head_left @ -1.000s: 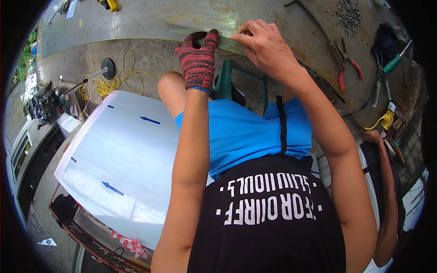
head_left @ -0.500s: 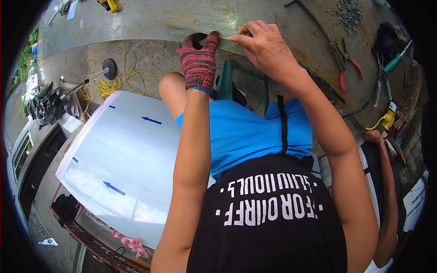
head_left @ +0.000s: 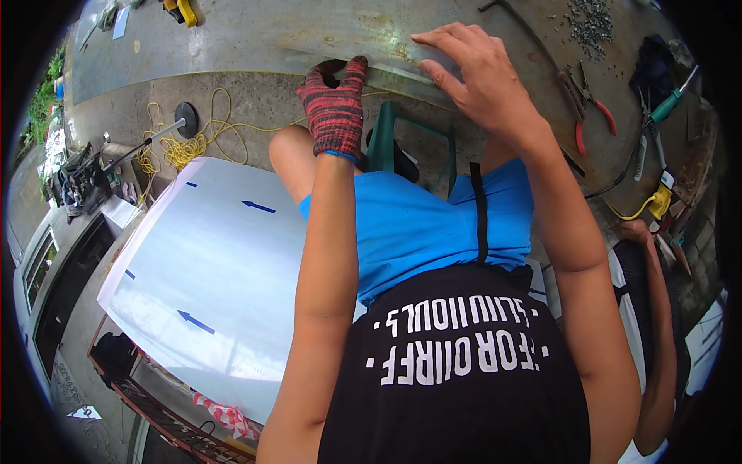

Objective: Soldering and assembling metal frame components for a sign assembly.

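Note:
A thin, shiny, greyish-green strip (head_left: 406, 83) lies along the near edge of the metal-topped table (head_left: 255, 48). My left hand (head_left: 334, 108), in a red and black knit glove, pinches this strip between thumb and fingers; its exact material I cannot make out. My bare right hand (head_left: 483, 77) is raised just above the strip's right part, fingers apart and holding nothing. Right of it on the table lie red-handled pliers (head_left: 593, 108) and a dark bent bar (head_left: 533, 46).
Small metal fasteners (head_left: 590, 27) lie in a pile at the far right, near a green-handled screwdriver (head_left: 668, 104). Below the table are a green stool (head_left: 382, 135) and yellow cord (head_left: 182, 151). A large pale sheet with blue arrows (head_left: 224, 255) is at left. Another person's arm (head_left: 657, 325) shows at right.
My right hand has moved from a pinch at the strip to an opened position slightly to the right. My left hand has stayed almost in place on the strip.

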The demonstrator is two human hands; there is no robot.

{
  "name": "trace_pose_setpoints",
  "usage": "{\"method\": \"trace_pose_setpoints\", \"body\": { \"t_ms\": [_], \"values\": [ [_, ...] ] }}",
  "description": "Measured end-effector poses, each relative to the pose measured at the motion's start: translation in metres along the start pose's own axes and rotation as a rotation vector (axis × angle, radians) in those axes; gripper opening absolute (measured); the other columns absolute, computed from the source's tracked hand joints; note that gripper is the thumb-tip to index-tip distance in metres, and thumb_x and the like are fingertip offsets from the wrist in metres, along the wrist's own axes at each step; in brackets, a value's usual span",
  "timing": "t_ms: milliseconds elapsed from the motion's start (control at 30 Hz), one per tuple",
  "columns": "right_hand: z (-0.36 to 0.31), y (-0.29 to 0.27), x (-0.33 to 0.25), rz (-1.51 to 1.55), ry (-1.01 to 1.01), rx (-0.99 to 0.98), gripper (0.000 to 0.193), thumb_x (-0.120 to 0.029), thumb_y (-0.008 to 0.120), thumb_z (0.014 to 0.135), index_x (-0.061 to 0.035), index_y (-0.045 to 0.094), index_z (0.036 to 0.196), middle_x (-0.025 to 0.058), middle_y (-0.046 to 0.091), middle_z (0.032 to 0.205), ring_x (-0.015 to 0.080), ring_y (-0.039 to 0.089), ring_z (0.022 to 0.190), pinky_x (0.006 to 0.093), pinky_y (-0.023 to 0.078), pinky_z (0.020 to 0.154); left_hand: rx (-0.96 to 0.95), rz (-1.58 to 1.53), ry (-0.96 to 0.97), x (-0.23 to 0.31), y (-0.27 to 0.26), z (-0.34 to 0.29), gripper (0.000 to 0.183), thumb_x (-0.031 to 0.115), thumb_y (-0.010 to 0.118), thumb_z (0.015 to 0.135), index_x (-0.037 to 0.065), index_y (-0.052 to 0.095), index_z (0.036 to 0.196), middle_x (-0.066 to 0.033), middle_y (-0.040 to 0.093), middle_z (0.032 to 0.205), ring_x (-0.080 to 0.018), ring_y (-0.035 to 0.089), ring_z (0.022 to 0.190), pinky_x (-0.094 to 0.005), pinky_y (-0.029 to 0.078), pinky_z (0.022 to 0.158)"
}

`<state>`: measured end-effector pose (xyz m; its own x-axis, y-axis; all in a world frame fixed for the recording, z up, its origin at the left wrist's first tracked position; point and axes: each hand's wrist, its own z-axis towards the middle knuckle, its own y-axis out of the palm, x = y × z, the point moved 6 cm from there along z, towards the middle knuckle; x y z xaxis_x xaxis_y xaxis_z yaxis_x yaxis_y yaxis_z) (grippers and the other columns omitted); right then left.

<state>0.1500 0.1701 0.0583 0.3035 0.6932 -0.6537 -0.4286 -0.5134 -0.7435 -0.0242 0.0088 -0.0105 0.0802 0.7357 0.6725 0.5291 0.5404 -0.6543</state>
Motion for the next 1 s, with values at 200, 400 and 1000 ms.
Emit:
{"method": "trace_pose_setpoints", "body": {
  "t_ms": [200,400,1000],
  "values": [
    [0.002,0.017,-0.002,0.017,-0.033,-0.09,0.028,-0.027,0.06,0.1,-0.0128,0.07,0.122,0.0075,0.067,0.111,0.0292,0.059,0.111,0.0426,0.043,0.096,0.026,-0.045,0.041,0.005,-0.003,0.003,0.064,0.049,0.085,0.077,0.0,0.07,0.116,-0.0215,0.067,0.103,-0.0361,0.058,0.108,-0.0451,0.047,0.099],
    [0.013,0.036,-0.001,0.007,-0.025,-0.183,0.029,-0.024,0.051,0.103,-0.0119,0.071,0.121,0.0077,0.069,0.112,0.029,0.058,0.111,0.0433,0.042,0.096,0.034,-0.075,0.049,0.008,-0.001,-0.002,0.061,0.048,0.085,0.077,0.001,0.071,0.115,-0.0233,0.071,0.109,-0.0402,0.055,0.119,-0.0492,0.043,0.106],
    [0.031,0.042,-0.007,0.214,0.042,-0.297,0.037,-0.032,0.059,0.101,-0.0005,0.072,0.114,0.0212,0.073,0.102,0.0397,0.068,0.096,0.0458,0.053,0.087,0.058,-0.081,0.036,0.012,-0.004,-0.012,0.062,0.046,0.085,0.079,0.0,0.069,0.117,-0.0253,0.065,0.114,-0.039,0.054,0.12,-0.0471,0.045,0.105]
  ]
}}
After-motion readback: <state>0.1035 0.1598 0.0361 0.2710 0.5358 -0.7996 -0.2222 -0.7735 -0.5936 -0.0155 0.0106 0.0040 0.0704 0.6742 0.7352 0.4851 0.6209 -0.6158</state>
